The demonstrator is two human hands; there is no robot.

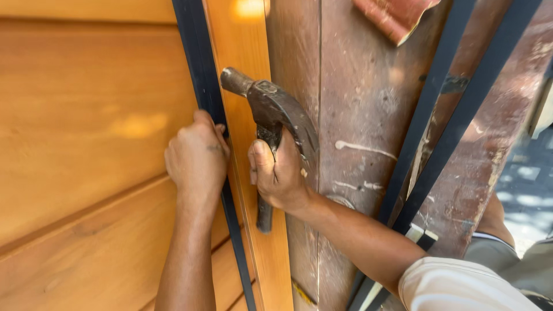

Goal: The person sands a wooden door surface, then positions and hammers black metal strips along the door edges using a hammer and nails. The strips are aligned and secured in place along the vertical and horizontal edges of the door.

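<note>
A big wall of orange wood boards (86, 126) fills the left of the frame, with a rusty brown metal post (357, 144) in the middle and a thin dark metal strip (199, 63) running down between them. The left hand (196, 158) is curled around that strip, pressing it against the wood. In the middle of the frame the right hand (279, 175) grips a claw hammer (271, 115) close under its head, so this looks like tapping the strip in, which needs small, careful hits.
</note>
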